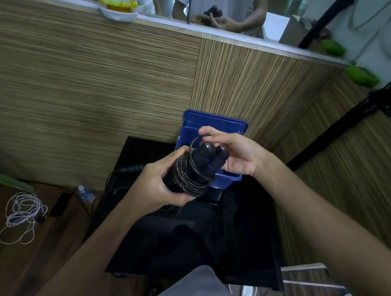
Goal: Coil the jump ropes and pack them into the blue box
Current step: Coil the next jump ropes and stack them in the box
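Wood-grain counter front [91,79] fills the background, dark table [242,236] below it, wood floor at left with a loose white cord [21,215], a phone and a water bottle [86,193]. Blue box [213,126] sits open on the table's far edge, against the counter, right behind the hands. Left hand [151,186] grips the rope [192,170] bundle, fingers curled round both black handles with the cord wound over them. Right hand [232,154] pinches the last loop of cord at the handle tops, other fingers loose beside the handles. Step looks like finishing the wrap: judgement, keep the left grip tight so turns don't slide off, pull the last loop snug and tuck it under a turn or over the handle ends, then lower the bundle straight into the box; letting go early would likely let the stiff cord spring open.
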